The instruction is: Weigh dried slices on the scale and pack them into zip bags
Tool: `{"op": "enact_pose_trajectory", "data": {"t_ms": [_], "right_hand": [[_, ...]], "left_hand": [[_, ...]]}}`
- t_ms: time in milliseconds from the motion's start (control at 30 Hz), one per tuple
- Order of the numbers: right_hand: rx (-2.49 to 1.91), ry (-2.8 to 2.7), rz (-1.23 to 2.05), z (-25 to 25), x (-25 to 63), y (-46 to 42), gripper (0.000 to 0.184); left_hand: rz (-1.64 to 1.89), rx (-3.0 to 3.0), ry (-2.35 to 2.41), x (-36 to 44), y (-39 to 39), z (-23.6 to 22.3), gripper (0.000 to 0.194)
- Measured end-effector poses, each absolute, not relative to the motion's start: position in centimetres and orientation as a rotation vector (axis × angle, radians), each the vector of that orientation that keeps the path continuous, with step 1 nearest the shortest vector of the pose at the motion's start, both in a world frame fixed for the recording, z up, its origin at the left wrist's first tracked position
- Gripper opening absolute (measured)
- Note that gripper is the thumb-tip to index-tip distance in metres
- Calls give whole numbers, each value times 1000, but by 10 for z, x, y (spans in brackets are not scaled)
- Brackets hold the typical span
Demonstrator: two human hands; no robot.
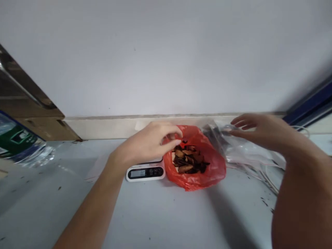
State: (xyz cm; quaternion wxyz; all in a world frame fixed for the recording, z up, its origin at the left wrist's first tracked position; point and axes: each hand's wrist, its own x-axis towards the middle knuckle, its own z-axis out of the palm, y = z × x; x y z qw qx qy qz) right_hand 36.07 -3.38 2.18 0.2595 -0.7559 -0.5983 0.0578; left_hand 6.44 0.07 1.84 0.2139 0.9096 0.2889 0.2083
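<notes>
A red plastic bag (219,169) sits with its mouth spread wide, holding dried brown slices (188,159). My left hand (153,141) is at the bag's left rim, thumb and fingers loosely curled with a gap between them; nothing held shows there. Below that hand is a white digital scale (145,173), partly covered by it, its small display too blurred to read. My right hand (256,129) reaches over clear plastic bags (238,152) to the right of the red bag. Its fingers are apart, and whether they touch the plastic I cannot tell.
A clear bottle with a green label (20,138) stands at the left, by a brown box (44,126). A white wall (166,58) rises behind the pale tabletop (155,218). Cables (269,180) lie at the right, and dark crumbs dot the surface.
</notes>
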Motion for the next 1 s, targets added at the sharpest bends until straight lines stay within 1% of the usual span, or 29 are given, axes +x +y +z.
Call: {"op": "enact_pose_trajectory", "data": {"t_ms": [100,200,300,333,400,500,533,600,667,700,767,833,867,900,933,967,1000], "right_hand": [[-2379,-1443,345,15,368,-29,15],[-2409,-1381,379,18,365,-30,10],[-2364,-1285,305,28,360,-38,14],[-2314,-1263,279,31,359,-41,12],[-2137,-1272,302,35,360,-46,1],[-1798,-1344,486,38,358,-50,26],[-1706,-1343,559,39,354,-50,32],[-1541,-1311,750,40,344,-49,34],[-1355,-1298,995,41,330,-46,35],[-1266,-1306,1113,40,324,-44,36],[-1158,-1324,1267,37,313,-40,39],[-1167,-1287,1299,31,307,-34,38],[-1199,-1258,1304,28,306,-32,38],[-1230,-1240,1315,26,306,-29,42],[-1253,-1247,1339,24,307,-27,49],[-1264,-1293,1378,22,308,-26,57],[-1268,-1374,1418,22,310,-25,60]], "left_hand": [[367,2617,744,87,-3,10,23],[266,2708,750,100,-1,-2,27],[305,2779,814,105,5,-14,33],[352,2779,822,106,7,-16,34],[531,2722,806,107,10,-19,35],[956,2476,763,110,11,-18,27],[1086,2357,757,110,11,-17,28],[1238,2120,738,110,9,-12,40],[1211,1946,695,108,7,-7,49],[1152,1889,664,106,7,-4,48],[1051,1804,625,101,6,1,39],[1048,1759,656,94,7,5,29],[1083,1755,694,90,9,6,27],[1127,1764,746,86,12,7,27],[1166,1784,802,81,14,7,28],[1196,1807,853,76,17,7,28],[1212,1823,901,71,20,7,29]]}}
